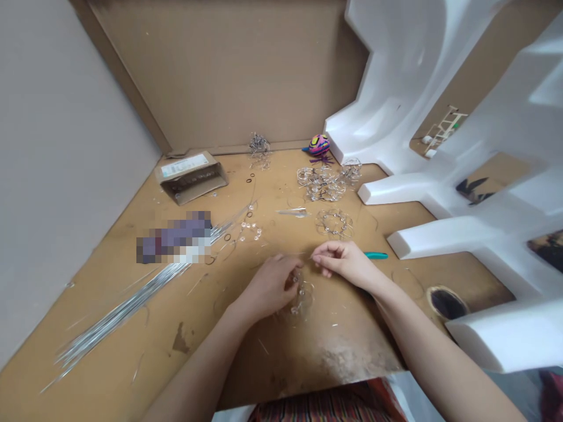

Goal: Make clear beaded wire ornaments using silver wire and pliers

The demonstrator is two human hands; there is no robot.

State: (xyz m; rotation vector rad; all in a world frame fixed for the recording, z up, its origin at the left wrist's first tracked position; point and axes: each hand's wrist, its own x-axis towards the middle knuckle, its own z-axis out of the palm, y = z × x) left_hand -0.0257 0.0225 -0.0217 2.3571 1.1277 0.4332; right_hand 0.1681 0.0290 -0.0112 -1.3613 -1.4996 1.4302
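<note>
My left hand (268,287) grips a small piece of thin wire strung with clear beads (301,296), partly hidden by its fingers. My right hand (343,261) pinches a fine wire (297,254) that runs towards my left hand. Close beyond my hands lies a round openwork ball of wire and beads (334,224), with more such pieces heaped behind it (321,183). Loose clear beads (251,228) are scattered left of them. A long bundle of silver wires (127,305) stretches across the tan board at the left.
A teal tool handle (376,255) lies right of my right hand. An open cardboard box (191,179), a pixelated object (173,237) and a colourful toy (319,145) sit on the board. White foam packing (440,234) walls the right side, cardboard the back.
</note>
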